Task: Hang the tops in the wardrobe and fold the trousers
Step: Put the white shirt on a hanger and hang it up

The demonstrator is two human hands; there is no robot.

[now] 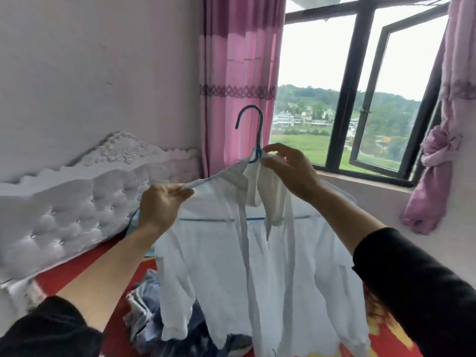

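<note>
Black pushed-up sleeves (425,292) leave left hand (161,207) and right hand (291,171) bare.

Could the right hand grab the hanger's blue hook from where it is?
Probably yes: the right hand pinches the white shirt at its collar, just below the hook, and nothing stands between them.

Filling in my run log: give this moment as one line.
state: white shirt draped on blue hanger | left hand: pinches shirt shoulder | right hand: pinches collar by hook
</note>
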